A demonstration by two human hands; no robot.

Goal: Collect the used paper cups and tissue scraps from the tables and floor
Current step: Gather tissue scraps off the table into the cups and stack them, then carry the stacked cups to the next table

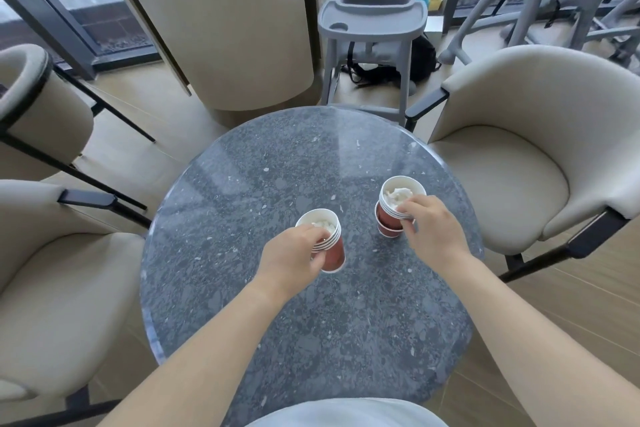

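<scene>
While both bare forearms reach forward from the near edge, the left hand (294, 253) curls its fingers round the near side of a stack of red paper cups (335, 255), gripping just below the white rims, wrist straight and knuckles up. White tissue scraps (325, 226) sit crumpled in the top cup. The right hand (433, 229) is angled inward, its fingertips pinching the rims of a second stack of red cups (389, 218), which leans a little and holds another tissue wad (399, 196). Whether either stack rests on the surface or is lifted clear cannot be told. Both stacks are over the middle of the round, dark speckled counter (277, 156), well apart from each other. Beige armchairs (502, 177) flank it, and a grey high chair (372, 21) stands beyond.
</scene>
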